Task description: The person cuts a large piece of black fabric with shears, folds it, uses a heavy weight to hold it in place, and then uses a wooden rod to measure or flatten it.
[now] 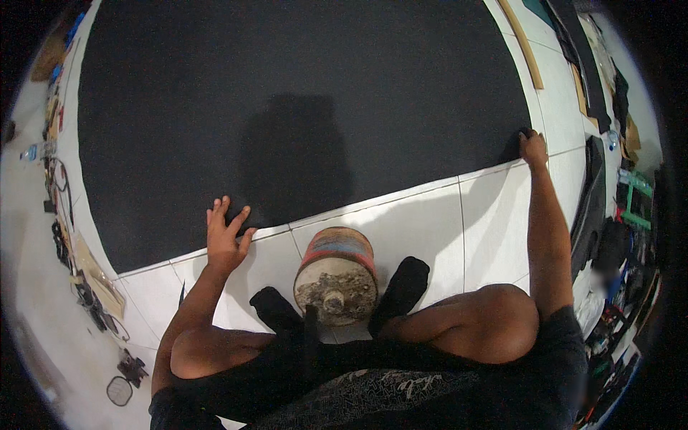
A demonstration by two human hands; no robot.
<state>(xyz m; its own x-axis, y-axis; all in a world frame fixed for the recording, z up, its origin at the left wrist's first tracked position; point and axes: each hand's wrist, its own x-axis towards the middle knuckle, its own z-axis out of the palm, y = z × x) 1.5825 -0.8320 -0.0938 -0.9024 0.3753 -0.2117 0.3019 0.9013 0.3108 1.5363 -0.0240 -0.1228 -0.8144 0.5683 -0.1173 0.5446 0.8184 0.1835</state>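
A large dark sheet [179,136], fabric-like and nearly black, lies spread over the white tiled floor before me, with a pale strip along its near edge. My left hand [228,233] rests on that near edge, fingers spread and stretched out over the dark surface. At the sheet's near right corner, my right hand [532,147] has its fingers closed on the material. Between my feet sits a squat cylindrical object [337,279], its side worn red and blue, its end stained and bearing a small knob.
A thin wooden strip [525,50] lies beyond the sheet's right edge. Dark rolled or folded material [590,201], a green plastic stool [635,201] and clutter line the right. Cables, a plastic bottle [30,152] and a mesh paddle [120,390] lie along the left.
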